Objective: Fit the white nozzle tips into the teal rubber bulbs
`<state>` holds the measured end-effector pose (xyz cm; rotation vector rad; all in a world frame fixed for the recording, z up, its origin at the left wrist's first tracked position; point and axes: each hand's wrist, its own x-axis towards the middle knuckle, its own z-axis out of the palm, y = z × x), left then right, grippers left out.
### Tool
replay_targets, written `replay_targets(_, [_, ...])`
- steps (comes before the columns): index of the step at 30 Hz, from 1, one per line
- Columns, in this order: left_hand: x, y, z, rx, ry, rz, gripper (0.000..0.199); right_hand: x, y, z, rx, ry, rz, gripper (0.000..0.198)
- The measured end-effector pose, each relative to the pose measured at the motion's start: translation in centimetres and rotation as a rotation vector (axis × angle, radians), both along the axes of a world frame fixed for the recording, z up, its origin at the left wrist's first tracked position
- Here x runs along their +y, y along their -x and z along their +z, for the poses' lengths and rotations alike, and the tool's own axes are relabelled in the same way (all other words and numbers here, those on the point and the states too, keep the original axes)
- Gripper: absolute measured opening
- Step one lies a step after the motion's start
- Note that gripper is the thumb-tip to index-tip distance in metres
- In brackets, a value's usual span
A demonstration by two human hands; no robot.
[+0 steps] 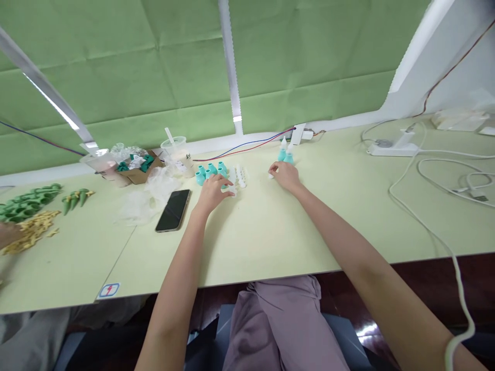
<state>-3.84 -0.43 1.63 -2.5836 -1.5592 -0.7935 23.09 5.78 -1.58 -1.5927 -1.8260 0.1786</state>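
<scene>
Pinching with the right hand [286, 176], with thumb and fingertips together on a small white nub [270, 175] low over the table [247, 237]; curling the left hand [213, 192] around a white piece [233, 190] at the near end of the white rows [241, 176], with thumb and forefinger apart on either side. Cannot tell whether clamped on it or only around it. Best to pinch lightly and by the sides, since likely slippery and easily flicked away at so small a size. Take pieces from the near end first, so as not to scatter the rest. Watch the left knuckles against the teal bottles [199, 178] grouped just to the left, probably light enough to topple. Lift the right hand straight up rather than push far, to avoid knocking the two white-tipped bottles [282, 154] standing just beyond. Leave alone the phone [174, 210], lying farther left.
</scene>
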Motion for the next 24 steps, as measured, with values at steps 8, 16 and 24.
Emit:
replay_targets(8, [0.1, 0.1, -0.5, -0.053, 0.083, -0.057, 0.017, 0.3, -0.1, -0.4, -0.031, -0.040, 0.004, 0.014])
replay_targets(16, [-0.2, -0.6, -0.2, -0.266, 0.172, -0.096, 0.015, -0.7, 1.9, -0.6, -0.267, -0.240, 0.215, 0.012])
replay_targets(24, [0.3, -1.3, -1.5, -0.461, 0.279, -0.146, 0.023, -1.2, 3.3, -2.1, -0.287, -0.254, 0.189, 0.025])
